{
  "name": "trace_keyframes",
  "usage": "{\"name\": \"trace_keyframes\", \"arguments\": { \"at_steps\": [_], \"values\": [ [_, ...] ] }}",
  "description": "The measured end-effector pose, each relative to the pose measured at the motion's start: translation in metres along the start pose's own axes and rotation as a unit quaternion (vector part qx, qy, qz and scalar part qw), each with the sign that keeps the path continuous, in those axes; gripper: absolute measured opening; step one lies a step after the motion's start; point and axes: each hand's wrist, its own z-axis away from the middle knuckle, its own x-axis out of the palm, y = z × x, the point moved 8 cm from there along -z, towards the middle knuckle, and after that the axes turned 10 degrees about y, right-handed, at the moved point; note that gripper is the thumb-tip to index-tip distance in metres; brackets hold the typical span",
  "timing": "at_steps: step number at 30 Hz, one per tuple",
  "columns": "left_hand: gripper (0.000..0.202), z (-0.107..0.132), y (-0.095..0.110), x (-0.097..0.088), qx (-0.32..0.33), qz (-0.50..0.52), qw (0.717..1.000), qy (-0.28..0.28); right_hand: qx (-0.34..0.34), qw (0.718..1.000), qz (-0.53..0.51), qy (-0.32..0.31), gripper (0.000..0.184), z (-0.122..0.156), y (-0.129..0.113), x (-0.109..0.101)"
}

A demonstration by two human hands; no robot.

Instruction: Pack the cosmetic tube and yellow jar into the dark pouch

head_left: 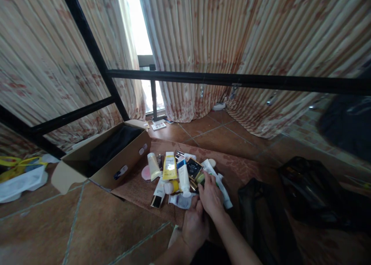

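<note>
A pile of cosmetics lies on a brown cloth [133, 203] in front of me. In it are a yellow tube [169, 166], a cream tube [153, 167], a white tube with a blue end [183, 177] and a black compact [193, 168]. My right hand [211, 193] reaches over the pile's right side, fingers stretched out beside a green item [200, 177] and a long white tube [224, 193]. Closer to me, my left hand [196, 220] is closed at the pile's near edge, beside a clear-looking tube [181, 200]. Whatever its fingers hold is hidden.
An open cardboard box [127, 164] with dark cloth inside stands left of the pile. Black bags [262, 214] lie to the right. A black metal rail [203, 77] crosses ahead of the curtains [199, 33]. A white tray [24, 184] sits far left.
</note>
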Motion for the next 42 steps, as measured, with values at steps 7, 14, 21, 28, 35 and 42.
{"name": "trace_keyframes", "arguments": {
  "at_steps": [7, 14, 21, 28, 35, 42],
  "values": [
    [0.036, -0.002, 0.005, -0.003, 0.014, -0.029, 0.999, 0.013, 0.111, 0.968, -0.227, 0.012, 0.049, 0.020, -0.002, -0.024],
    [0.028, -0.003, 0.002, -0.006, 0.022, -0.004, 0.999, 0.026, 0.233, 0.694, -0.652, -0.197, 0.039, 0.078, -0.055, -0.065],
    [0.033, -0.001, 0.033, -0.034, -0.008, 0.010, 0.998, 0.058, 0.198, 0.651, -0.703, -0.207, 0.038, 0.110, -0.064, -0.118],
    [0.045, 0.001, 0.111, -0.019, -0.041, 0.046, 0.997, -0.035, 0.142, 0.721, -0.666, -0.127, 0.046, 0.125, -0.028, -0.169],
    [0.062, -0.001, 0.138, 0.020, -0.056, -0.034, 0.995, -0.072, 0.218, 0.726, -0.652, 0.022, 0.033, 0.125, 0.052, -0.213],
    [0.051, 0.000, 0.147, 0.041, -0.046, 0.015, 0.996, -0.078, 0.170, 0.770, -0.614, -0.001, 0.030, 0.090, 0.027, -0.205]
  ]
}}
